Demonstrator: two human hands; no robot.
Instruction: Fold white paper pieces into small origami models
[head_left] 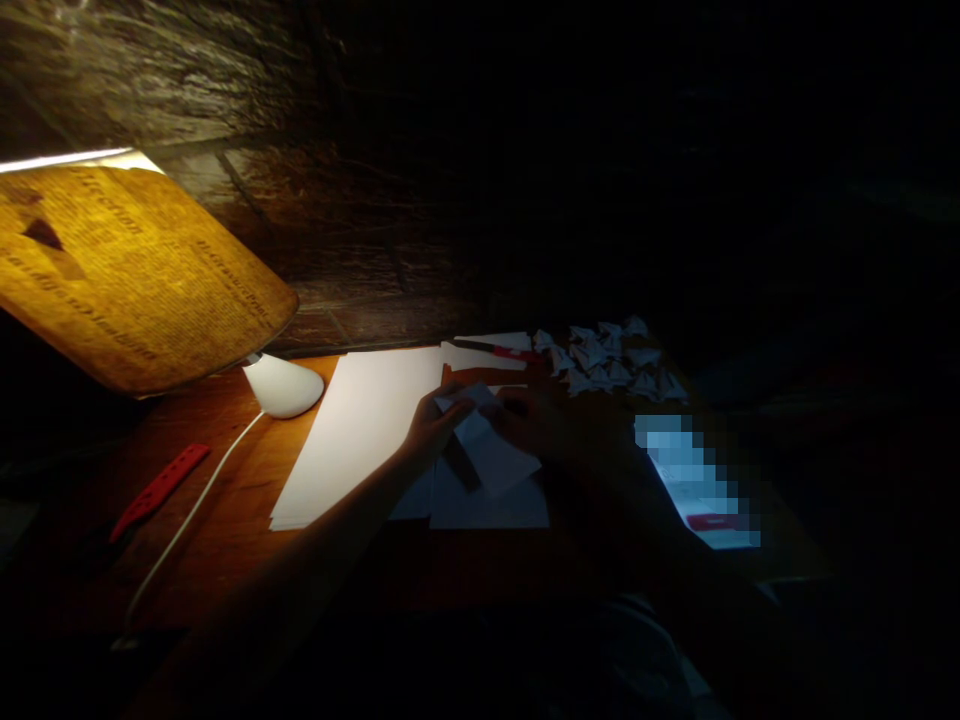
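Note:
Between my two hands is a small sheet of white paper [501,458], held just above the table and partly folded at its top. My left hand [435,420] pinches its upper left edge, thumb on top. My right hand [521,415], deep in shadow, closes on the upper right edge. Beneath lies another white sheet [491,512], and to its left a stack of white paper [367,420]. A red and black knife-like tool [499,350] rests on paper behind my hands. Several folded paper pieces [600,355] stand grouped at the back right.
A lamp with a printed yellow shade [135,280] and white base [281,385] stands at the left, its white cord [195,505] running to the front. A red-handled object [159,492] lies beside the cord. A lit, pixelated screen [694,485] is at the right. A stone-like wall [262,190] rises behind.

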